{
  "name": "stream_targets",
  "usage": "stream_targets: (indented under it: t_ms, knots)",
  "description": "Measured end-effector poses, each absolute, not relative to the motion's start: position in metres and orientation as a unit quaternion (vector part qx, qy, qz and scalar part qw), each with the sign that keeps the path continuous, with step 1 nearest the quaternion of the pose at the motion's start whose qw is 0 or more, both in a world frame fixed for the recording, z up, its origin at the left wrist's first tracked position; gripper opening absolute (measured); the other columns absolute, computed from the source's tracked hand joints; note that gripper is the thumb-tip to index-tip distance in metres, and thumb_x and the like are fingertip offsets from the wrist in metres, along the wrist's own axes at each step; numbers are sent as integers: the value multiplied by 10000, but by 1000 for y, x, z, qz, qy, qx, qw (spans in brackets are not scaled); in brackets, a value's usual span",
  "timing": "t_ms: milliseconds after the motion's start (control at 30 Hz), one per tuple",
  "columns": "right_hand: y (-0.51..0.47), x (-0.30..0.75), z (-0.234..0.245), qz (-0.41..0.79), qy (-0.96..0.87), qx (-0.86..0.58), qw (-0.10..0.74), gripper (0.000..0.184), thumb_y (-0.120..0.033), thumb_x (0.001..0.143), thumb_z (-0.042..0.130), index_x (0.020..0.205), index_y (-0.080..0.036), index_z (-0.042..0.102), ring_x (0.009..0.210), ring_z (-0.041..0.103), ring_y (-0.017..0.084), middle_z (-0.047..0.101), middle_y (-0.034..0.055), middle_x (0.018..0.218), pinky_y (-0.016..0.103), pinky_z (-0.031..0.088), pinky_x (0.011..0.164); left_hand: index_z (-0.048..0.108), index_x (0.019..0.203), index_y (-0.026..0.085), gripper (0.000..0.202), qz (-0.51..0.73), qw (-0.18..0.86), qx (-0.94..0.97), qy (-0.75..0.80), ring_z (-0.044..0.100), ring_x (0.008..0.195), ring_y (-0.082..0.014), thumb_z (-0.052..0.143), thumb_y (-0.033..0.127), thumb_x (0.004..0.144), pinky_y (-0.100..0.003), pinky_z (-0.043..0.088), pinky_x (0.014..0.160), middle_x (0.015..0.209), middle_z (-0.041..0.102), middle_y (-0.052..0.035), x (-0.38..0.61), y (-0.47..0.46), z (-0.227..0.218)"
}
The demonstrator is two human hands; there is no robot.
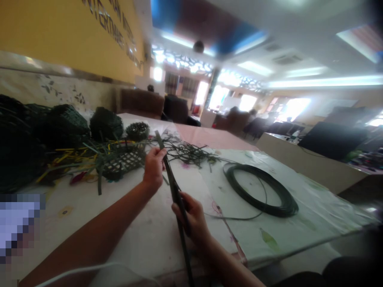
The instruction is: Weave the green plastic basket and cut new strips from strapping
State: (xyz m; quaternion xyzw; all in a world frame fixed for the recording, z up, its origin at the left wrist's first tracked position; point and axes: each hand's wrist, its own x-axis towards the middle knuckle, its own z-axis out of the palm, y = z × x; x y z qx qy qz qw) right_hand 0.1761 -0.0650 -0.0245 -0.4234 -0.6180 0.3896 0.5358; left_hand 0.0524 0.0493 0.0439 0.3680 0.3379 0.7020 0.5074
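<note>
A long bundle of flat dark green strips (172, 181) runs steeply from above the table down past the front edge. Near its upper end, my left hand (154, 165) is closed, pinching the strips between thumb and fingers. Lower down, my right hand (193, 217) is closed around the same length, thumb on the left side and fingers behind. The strips look thicker and darker at my right hand; I cannot tell whether another dark thing lies along them there. Left of my left hand is an openwork woven green piece (121, 163) with loose strip ends.
A coil of dark green strip (260, 191) lies on the right of the cloth-covered table (317, 211), with one loose end trailing left. Cut strips (191, 153) lie tangled beyond my hands. Dark woven baskets (106, 123) stand at the left, by yellow strips (64, 159).
</note>
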Motion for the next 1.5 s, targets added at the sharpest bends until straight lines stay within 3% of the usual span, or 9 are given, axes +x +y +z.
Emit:
stream_targets:
  t_ms: [200, 433, 800, 1033, 1300, 1500]
  knots:
    - [-64, 174, -23, 417, -606, -427, 526, 233, -340, 785, 677, 914, -151, 640, 573, 382, 94, 455, -41, 648, 228, 317, 514, 438, 662, 199, 252, 686, 536, 369, 325, 219, 329, -44, 665, 273, 743, -188, 178, 339, 431, 283, 114, 43, 57, 51]
    - [-62, 174, -27, 433, -585, -411, 549, 292, -358, 789, 682, 999, -164, 626, 572, 403, 98, 482, -37, 664, 223, 330, 513, 414, 661, 202, 286, 692, 501, 420, 305, 264, 363, -45, 675, 280, 750, -176, 210, 349, 480, 313, 99, 52, 49, 46]
    - [-67, 175, -20, 385, -626, -427, 528, 212, -354, 797, 662, 876, -159, 631, 565, 388, 94, 469, -40, 643, 220, 332, 516, 454, 669, 196, 233, 678, 537, 366, 344, 260, 367, -48, 652, 290, 745, -177, 233, 372, 475, 311, 99, 47, 51, 50]
    - [-63, 172, -24, 421, -592, -424, 540, 303, -319, 751, 697, 1004, -160, 643, 581, 433, 100, 504, -34, 669, 215, 359, 517, 395, 640, 199, 318, 685, 511, 400, 330, 237, 366, -45, 688, 275, 734, -172, 204, 361, 477, 278, 100, 47, 49, 53]
    - [-67, 174, -19, 401, -610, -426, 535, 207, -326, 784, 669, 899, -157, 637, 574, 384, 96, 459, -41, 644, 226, 327, 520, 424, 644, 192, 298, 685, 511, 386, 347, 286, 387, -42, 687, 301, 734, -168, 244, 378, 510, 340, 88, 54, 44, 45]
    - [-67, 173, -20, 411, -614, -426, 523, 199, -327, 786, 667, 891, -160, 639, 549, 353, 89, 431, -51, 622, 225, 301, 502, 431, 631, 196, 259, 693, 536, 350, 330, 207, 338, -46, 660, 256, 738, -181, 175, 344, 431, 249, 113, 41, 56, 54]
